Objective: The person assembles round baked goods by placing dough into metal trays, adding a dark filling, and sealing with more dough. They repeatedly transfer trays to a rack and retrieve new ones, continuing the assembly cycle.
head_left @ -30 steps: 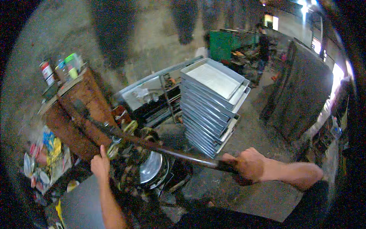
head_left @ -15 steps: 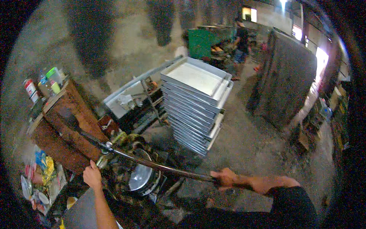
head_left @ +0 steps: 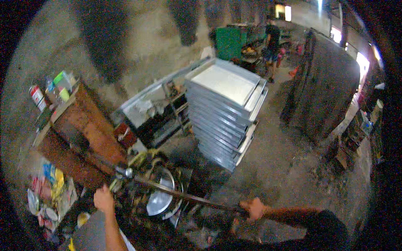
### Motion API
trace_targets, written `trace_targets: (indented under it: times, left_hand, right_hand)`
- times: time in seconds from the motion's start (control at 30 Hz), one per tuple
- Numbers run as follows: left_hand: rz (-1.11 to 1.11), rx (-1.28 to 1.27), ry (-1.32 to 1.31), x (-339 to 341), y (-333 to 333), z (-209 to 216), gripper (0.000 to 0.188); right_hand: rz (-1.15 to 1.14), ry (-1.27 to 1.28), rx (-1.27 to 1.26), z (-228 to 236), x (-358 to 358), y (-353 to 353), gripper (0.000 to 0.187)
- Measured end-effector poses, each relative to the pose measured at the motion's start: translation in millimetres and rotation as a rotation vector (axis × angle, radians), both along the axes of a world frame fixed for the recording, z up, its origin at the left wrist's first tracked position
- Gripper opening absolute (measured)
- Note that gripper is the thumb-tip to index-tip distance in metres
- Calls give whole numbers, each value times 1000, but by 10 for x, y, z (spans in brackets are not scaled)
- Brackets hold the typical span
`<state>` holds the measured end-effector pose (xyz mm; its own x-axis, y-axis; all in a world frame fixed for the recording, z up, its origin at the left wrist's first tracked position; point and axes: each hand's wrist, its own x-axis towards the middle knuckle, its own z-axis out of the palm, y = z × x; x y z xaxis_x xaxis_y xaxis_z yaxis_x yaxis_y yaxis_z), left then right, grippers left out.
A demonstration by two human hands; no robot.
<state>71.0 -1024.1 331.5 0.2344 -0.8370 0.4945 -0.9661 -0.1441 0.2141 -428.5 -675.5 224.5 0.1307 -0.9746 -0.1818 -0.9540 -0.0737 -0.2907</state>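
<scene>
Head camera: the right hand (head_left: 253,209) has its fingers wrapped around the right end of a long, dark metal bar (head_left: 188,195), which slants across a shiny, round silver metal dish (head_left: 159,204). The left hand (head_left: 104,199) is near a rust-brown, flat-sided box (head_left: 94,129); whether its fingers grip anything, I cannot tell.

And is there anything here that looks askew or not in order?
Yes, the tray stack looks uneven: near its top and lower down, some trays jut out to the right past the others. At far left, the clutter lies in a jumble.
</scene>
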Motion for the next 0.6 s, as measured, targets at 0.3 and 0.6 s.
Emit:
trace_targets:
  times: [0.3, 0.6]
  left_hand:
    - [-252, -256, -89, -183, 306, 443, 28]
    - [-1624, -577, 136, -1621, 1599, 2037, 35]
  right_hand:
    - [-444, 225, -298, -257, 203, 299, 56]
    - [-209, -301, -529, 2967, 417, 547, 62]
